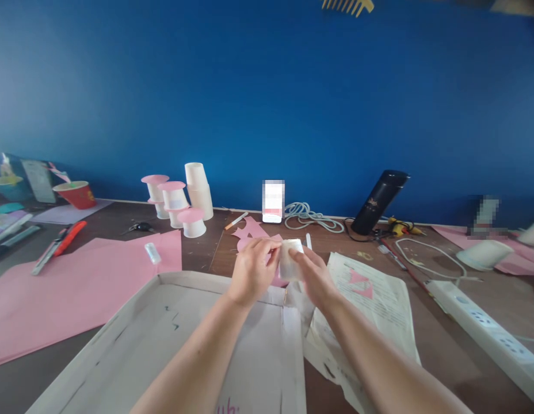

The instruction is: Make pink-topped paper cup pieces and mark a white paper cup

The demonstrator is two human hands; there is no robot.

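My right hand (314, 273) is closed around a small whitish cylinder (290, 265), with the thumb across its near side. Whether it is a paper cup or a roll of tape, I cannot tell. My left hand (255, 269) pinches at its left edge, fingertips pressed together. Below both hands lies a shallow white cardboard tray (193, 339). Cut pink paper (252, 230) lies just behind the left hand. To the left stand white paper cups with pink discs (174, 198) and a plain stack of white cups (199, 192).
Pink sheets (90, 276) hold a red utility knife (66, 244). A lit phone (273, 202) leans on the blue wall beside a coiled cable (312, 218). Printed paper (379, 310), a black thermos (379, 201) and a power strip (483, 328) occupy the right.
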